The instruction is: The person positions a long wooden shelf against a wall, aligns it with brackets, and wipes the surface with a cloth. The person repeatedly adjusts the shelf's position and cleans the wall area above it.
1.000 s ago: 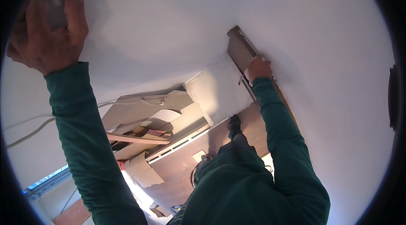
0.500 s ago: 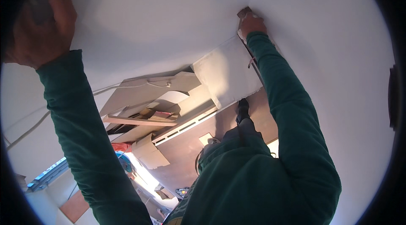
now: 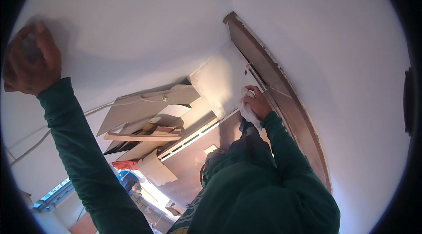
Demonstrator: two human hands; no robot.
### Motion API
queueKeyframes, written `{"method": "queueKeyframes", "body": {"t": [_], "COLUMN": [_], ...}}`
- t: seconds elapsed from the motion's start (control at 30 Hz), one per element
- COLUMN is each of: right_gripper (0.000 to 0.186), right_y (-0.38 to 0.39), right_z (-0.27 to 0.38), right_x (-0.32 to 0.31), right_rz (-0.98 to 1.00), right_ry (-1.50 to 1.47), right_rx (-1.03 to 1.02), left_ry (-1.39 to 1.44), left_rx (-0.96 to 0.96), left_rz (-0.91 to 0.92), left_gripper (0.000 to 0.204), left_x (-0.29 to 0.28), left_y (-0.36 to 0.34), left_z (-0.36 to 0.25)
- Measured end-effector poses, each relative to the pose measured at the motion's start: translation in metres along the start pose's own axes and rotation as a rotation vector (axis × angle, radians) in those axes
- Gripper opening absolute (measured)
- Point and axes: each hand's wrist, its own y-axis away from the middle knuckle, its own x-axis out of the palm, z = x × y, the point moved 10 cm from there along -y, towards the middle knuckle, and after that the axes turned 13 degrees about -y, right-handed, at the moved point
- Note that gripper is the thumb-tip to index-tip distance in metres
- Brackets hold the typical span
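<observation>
My left hand (image 3: 33,58) is at the upper left against the white wall (image 3: 145,18), fingers curled round a greyish item that I cannot make out. My right hand (image 3: 260,102) grips a crumpled white cloth (image 3: 248,111) low beside a long brown wooden board (image 3: 303,126). The board runs along the wall from the inner corner, with rough white edging. A thin reddish strip (image 3: 247,67) sticks out near the board's inner side, above my right hand.
Below are a pale panel (image 3: 209,80), loose boards (image 3: 127,111), torn cardboard (image 3: 158,170) and a white cable (image 3: 35,147). My foot and legs are on a brown surface (image 3: 193,177). At the lower left are a red item (image 3: 125,165) and another person (image 3: 129,183).
My right hand has moved from high on the board near the corner down toward my body, showing the white cloth. My left hand now sits lower in view, still against the wall.
</observation>
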Motion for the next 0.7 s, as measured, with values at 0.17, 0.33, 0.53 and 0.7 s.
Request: {"method": "queueKeyframes", "body": {"t": [0.17, 0.33, 0.53, 0.7], "right_gripper": [0.055, 0.058, 0.054, 0.044], "right_y": [-0.026, -0.071, -0.111, -0.076], "right_z": [0.060, 0.166, 0.138, 0.079], "right_x": [-0.010, 0.006, 0.032, 0.028], "right_rz": [-0.039, -0.191, -0.014, -0.052], "right_ry": [0.347, 0.349, 0.260, 0.412], "right_rx": [-0.416, -0.428, -0.288, -0.423], "left_ry": [0.082, 0.137, 0.130, 0.136], "left_rx": [-0.105, -0.136, -0.135, -0.156], "left_rz": [0.048, 0.026, -0.060, 0.000], "left_gripper": [0.027, 0.025, 0.022, 0.023], "left_x": [0.015, 0.010, -0.002, -0.003], "left_y": [0.019, 0.019, 0.015, 0.018], "left_z": [0.013, 0.012, 0.004, 0.003]}}
